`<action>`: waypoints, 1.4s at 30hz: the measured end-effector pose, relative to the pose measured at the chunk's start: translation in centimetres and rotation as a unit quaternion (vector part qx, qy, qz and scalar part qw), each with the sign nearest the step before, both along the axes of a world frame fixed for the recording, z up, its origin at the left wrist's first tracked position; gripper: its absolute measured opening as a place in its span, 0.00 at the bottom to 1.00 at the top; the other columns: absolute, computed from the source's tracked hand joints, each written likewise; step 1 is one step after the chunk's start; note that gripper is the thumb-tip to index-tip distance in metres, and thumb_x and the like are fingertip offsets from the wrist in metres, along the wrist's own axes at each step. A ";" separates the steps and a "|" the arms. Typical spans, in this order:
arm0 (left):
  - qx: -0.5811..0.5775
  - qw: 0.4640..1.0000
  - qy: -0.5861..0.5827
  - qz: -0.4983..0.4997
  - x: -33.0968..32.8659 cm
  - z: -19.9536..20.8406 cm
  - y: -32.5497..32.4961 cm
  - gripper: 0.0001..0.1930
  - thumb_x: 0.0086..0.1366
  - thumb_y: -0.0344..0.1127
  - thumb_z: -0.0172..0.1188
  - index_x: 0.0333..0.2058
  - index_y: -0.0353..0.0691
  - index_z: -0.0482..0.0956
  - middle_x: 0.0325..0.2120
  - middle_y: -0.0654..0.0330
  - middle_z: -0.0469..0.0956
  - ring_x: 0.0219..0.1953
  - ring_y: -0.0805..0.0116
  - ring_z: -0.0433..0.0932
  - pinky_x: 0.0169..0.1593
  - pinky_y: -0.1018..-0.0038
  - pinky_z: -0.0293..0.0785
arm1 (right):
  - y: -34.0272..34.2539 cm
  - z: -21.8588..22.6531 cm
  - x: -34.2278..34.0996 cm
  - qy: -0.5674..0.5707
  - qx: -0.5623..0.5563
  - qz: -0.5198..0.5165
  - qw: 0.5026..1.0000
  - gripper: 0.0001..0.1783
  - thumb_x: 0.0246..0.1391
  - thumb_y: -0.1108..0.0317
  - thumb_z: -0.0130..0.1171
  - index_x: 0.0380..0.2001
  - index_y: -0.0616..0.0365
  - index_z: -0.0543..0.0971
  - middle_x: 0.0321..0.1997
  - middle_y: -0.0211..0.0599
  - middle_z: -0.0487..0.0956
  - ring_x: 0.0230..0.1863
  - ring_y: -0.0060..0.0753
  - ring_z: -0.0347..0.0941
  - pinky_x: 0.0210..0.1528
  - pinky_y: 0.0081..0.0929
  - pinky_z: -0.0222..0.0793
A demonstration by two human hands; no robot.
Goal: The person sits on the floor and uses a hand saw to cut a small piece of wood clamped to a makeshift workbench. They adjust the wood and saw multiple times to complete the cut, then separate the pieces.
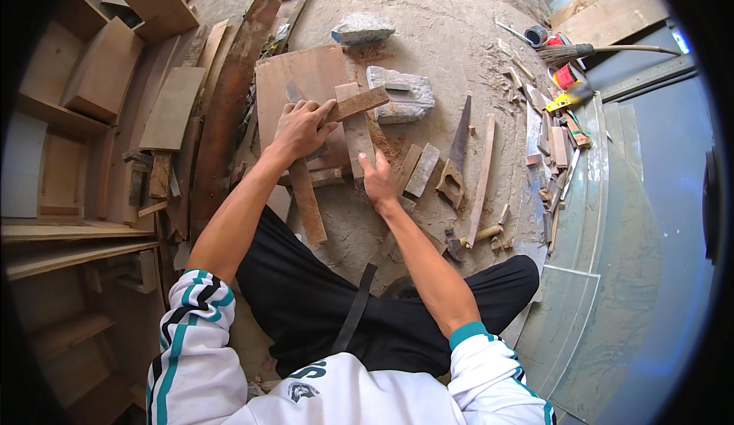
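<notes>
My left hand (304,128) is closed round the near end of a short wooden block (361,104). The block lies crosswise over an upright wooden strip (356,140). My right hand (378,182) grips the strip's lower end, with the thumb on its face. Behind and left of these stands a plywood board (287,69). A longer wooden strip (307,207) slants down below my left wrist toward my leg. To the right of my right hand, two short wood offcuts (422,171) lie beside a handsaw (457,153) with a wooden handle.
Two rough stone blocks (414,105) sit on the dusty floor, with sawdust nearby. A hammer (482,235) and a thin batten (482,176) lie at the right. Wood scraps, a broom (569,52) and glass sheets (558,325) line the right side. Wooden cabinets (69,149) stand at the left.
</notes>
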State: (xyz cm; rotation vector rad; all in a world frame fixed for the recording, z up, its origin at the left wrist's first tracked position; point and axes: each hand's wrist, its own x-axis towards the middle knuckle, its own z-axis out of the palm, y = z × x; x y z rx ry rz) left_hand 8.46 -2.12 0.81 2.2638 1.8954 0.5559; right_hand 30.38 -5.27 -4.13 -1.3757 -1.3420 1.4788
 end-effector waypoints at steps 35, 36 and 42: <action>-0.072 0.982 -0.077 0.156 3.4 0.1 4.3 0.27 0.66 0.63 0.55 0.36 0.41 0.80 0.29 0.49 0.85 0.37 0.48 0.84 0.47 0.54 0.71 | 0.7 0.6 -2.2 -0.211 0.013 0.055 0.976 0.34 0.70 0.52 0.44 0.70 0.62 0.59 0.66 0.67 0.65 0.67 0.69 0.63 0.68 0.51 0.60; -0.075 0.982 -0.073 0.156 3.4 0.2 4.5 0.27 0.66 0.64 0.56 0.36 0.41 0.80 0.28 0.49 0.85 0.37 0.48 0.84 0.47 0.54 0.72 | 0.8 0.7 -2.2 -0.207 0.006 0.053 0.977 0.34 0.70 0.53 0.44 0.70 0.63 0.59 0.66 0.68 0.65 0.67 0.69 0.62 0.68 0.51 0.60; -0.054 0.977 -0.076 0.191 3.9 0.1 4.8 0.27 0.64 0.63 0.59 0.33 0.39 0.79 0.27 0.48 0.83 0.35 0.47 0.83 0.45 0.54 0.73 | 1.4 -0.4 -3.3 -0.178 0.040 0.000 0.983 0.32 0.71 0.56 0.45 0.70 0.64 0.60 0.69 0.63 0.65 0.71 0.63 0.60 0.71 0.46 0.56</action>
